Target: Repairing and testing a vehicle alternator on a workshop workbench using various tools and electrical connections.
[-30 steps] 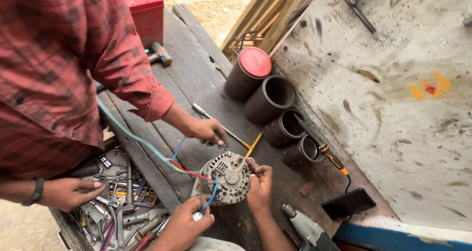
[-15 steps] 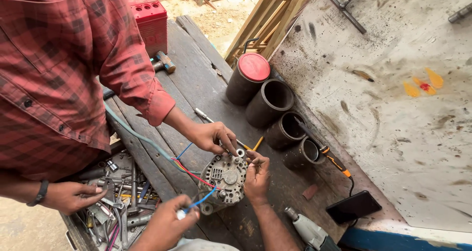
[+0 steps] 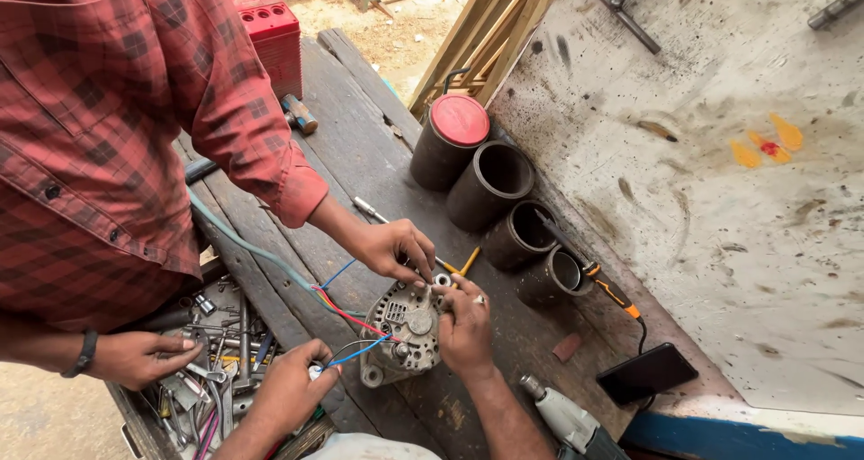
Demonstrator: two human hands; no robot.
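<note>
The co-worker's hand point(image 3: 393, 247) has come down onto the top of the alternator point(image 3: 405, 332), close against the right hand point(image 3: 465, 323); the left hand point(image 3: 290, 391) has drawn back left.

Alternator point(image 3: 407, 332) on the workbench point(image 3: 360, 167), between my left hand point(image 3: 286, 390) and my right hand point(image 3: 464, 327). Tool tray point(image 3: 211, 370) left of it; four cylinders point(image 3: 490, 183) behind, along the wall; phone point(image 3: 650, 373) right.

outdoor repair workshop | worn plank bench point(image 3: 360, 145) | tray of loose tools point(image 3: 211, 370) | power drill point(image 3: 567, 419)
</note>
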